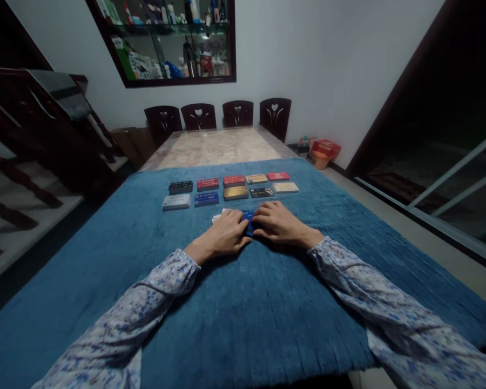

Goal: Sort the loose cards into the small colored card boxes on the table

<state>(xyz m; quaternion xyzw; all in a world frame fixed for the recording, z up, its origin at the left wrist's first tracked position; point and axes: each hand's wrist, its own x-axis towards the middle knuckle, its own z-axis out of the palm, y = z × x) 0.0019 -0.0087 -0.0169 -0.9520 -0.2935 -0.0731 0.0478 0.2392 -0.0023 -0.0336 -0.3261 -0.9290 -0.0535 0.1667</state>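
Note:
Both hands rest side by side on a blue cloth (235, 302) spread over a long table. My left hand (227, 235) and my right hand (277, 222) have their fingers curled over a small stack of cards (249, 217); a blue card shows between them and a pale card edge sticks out at the left. Just beyond the hands lie two rows of several small card stacks (230, 190), coloured black, red, gold, blue, grey and cream.
Past the cloth the bare marbled tabletop (216, 147) runs to several dark chairs (237, 113) at the wall. A glass-fronted shelf (170, 40) hangs above. A staircase (32, 162) is at the left, a sliding door (449, 183) at the right, an orange container (324, 151) on the floor.

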